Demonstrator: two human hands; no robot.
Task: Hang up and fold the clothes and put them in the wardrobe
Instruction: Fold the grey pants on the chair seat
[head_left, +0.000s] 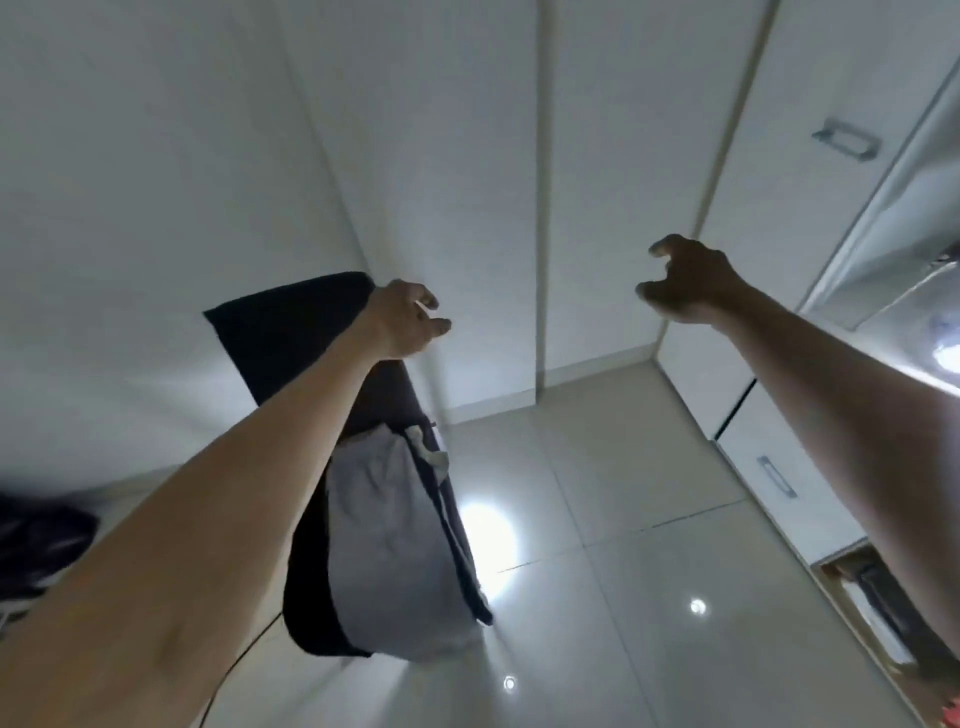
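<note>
A dark garment (291, 343) with a grey lining (384, 551) hangs in the air beneath my left hand (402, 325). It runs from beside the wrist down toward the floor. The thumb and forefinger are curled with a gap between them, and the fingers under the cloth are hidden. My right hand (685, 283) is raised in front of the white wardrobe doors (613, 182), fingers bent like a claw, holding nothing and apart from the door. Both doors look closed.
A wardrobe door with a metal handle (847, 139) stands at the right, with drawers (776, 475) below it. An open drawer (872, 597) shows at the lower right. Dark clothes (41, 540) lie at the left edge. The tiled floor (649, 597) is glossy.
</note>
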